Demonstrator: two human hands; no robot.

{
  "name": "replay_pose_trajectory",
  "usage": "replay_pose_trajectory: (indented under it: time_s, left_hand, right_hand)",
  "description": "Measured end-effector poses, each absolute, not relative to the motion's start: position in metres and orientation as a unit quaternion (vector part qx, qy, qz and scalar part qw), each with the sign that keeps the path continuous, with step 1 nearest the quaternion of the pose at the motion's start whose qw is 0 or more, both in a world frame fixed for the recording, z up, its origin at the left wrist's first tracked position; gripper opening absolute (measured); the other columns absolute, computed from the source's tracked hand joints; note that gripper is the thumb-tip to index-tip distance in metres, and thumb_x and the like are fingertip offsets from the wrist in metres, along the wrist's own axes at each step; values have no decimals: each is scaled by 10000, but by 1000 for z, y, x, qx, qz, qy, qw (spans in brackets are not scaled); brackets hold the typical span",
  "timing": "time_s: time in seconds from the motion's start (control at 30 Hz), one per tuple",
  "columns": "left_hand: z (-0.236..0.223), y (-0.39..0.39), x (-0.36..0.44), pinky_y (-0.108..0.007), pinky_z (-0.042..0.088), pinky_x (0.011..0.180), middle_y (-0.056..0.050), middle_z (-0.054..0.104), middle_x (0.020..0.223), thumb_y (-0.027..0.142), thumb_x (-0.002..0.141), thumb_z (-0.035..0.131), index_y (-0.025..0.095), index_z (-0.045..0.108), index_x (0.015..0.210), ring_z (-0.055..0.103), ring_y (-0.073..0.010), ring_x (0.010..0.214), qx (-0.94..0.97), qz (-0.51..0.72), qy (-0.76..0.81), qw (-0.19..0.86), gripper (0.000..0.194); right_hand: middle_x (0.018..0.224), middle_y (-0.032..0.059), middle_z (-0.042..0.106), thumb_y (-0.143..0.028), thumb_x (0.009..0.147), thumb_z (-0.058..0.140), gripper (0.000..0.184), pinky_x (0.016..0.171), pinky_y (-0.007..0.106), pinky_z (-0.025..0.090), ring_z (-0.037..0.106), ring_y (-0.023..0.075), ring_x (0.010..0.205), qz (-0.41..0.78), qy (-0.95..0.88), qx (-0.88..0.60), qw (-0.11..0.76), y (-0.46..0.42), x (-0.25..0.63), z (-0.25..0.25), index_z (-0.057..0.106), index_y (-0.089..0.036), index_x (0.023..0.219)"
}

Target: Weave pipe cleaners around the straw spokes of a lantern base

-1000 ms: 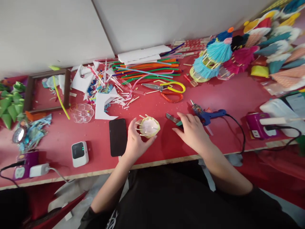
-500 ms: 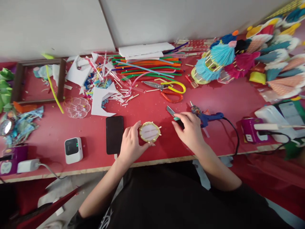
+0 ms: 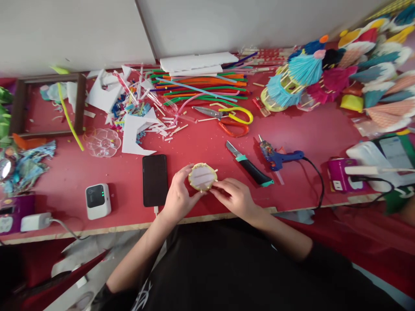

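Note:
Between my hands is a small round craft piece (image 3: 202,177) with a pale flat face, a yellow-green rim and short pale sticks around its edge. My left hand (image 3: 180,192) is closed on its left and lower side. The fingertips of my right hand (image 3: 236,197) pinch the lower right edge, at one of the sticks. A utility knife (image 3: 251,167) with a black and teal handle lies to the right, its blade out and pointing away from me. Beside it rests a blue hot glue gun (image 3: 279,157). Yellow and red handled scissors (image 3: 223,115) lie farther back.
A phone (image 3: 154,180) and a white device (image 3: 97,201) lie on the left. Paper scraps (image 3: 132,136), pipe cleaners (image 3: 201,86) and a brown frame (image 3: 79,106) sit at the back. Blue-fringed craft houses (image 3: 292,82) stand back right. The glue gun's cord (image 3: 320,183) hangs over the front edge.
My right hand has let go of the utility knife, which now lies on the table, and has moved left to the round piece. My left hand keeps its hold.

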State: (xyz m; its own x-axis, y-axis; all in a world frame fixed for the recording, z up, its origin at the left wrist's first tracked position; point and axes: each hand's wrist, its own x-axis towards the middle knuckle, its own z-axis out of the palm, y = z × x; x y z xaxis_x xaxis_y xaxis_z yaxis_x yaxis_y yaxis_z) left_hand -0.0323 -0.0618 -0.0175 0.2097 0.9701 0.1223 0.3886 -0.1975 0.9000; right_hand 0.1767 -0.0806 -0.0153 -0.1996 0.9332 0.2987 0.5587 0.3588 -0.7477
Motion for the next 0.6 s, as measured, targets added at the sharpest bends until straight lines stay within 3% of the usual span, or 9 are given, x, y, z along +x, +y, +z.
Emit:
replay_pose_trajectory:
  time_s: [0.1, 0.37, 0.6]
  left_hand:
    - [-26, -65, -29, -587, 474, 1064, -188, 608, 1356, 290, 768, 830, 227, 437, 1336, 577, -356, 1290, 670, 372, 511, 389, 693]
    - [-27, -68, -24, -595, 450, 1079, -180, 644, 1283, 275, 804, 773, 222, 407, 1350, 592, -350, 1228, 698, 349, 520, 348, 659]
    - [-33, -71, -24, -565, 496, 1035, -199, 627, 1320, 241, 828, 773, 221, 287, 1444, 608, -348, 1231, 739, 357, 496, 284, 785]
  right_hand:
    - [826, 46, 757, -229, 945, 610, 188, 706, 344, 631, 723, 190, 738, 239, -737, -500, 386, -83, 172, -20, 738, -262, 1080]
    - [867, 49, 760, -154, 937, 572, 178, 768, 368, 650, 748, 209, 838, 212, -738, -503, 398, -83, 172, -22, 699, -262, 999]
    - [889, 56, 774, -97, 929, 606, 178, 800, 342, 643, 738, 188, 846, 196, -757, -473, 406, -86, 177, -24, 694, -223, 1021]
